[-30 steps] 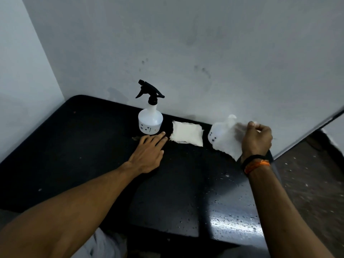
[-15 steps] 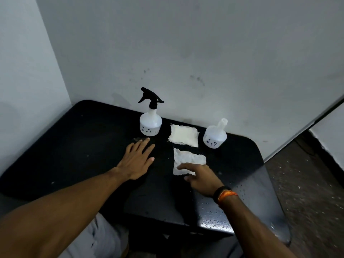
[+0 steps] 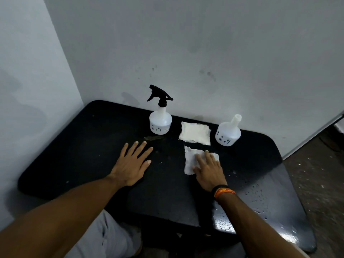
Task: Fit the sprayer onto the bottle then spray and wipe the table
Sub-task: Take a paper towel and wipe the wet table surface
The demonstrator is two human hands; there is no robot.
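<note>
A white bottle with a black trigger sprayer (image 3: 160, 116) stands upright at the back of the black table (image 3: 83, 146). A second white bottle without a sprayer (image 3: 228, 132) stands to its right, open neck tilted. Between them lies a folded cream cloth (image 3: 195, 133). In front of it a thin white cloth (image 3: 191, 161) lies flat, with my right hand (image 3: 209, 171) pressed flat on its right part, fingers spread. My left hand (image 3: 132, 164) rests palm down on the bare table, left of the cloth, holding nothing.
White walls close in behind and to the left of the table. Water droplets (image 3: 256, 192) speckle the table's right front part. A small dark scrap (image 3: 152, 138) lies in front of the sprayer bottle. Brown speckled floor (image 3: 316, 174) is at the right.
My right hand let go of the open bottle, which now stands by the wall, and came down flat onto the thin white cloth laid on the table. My left hand drew back slightly.
</note>
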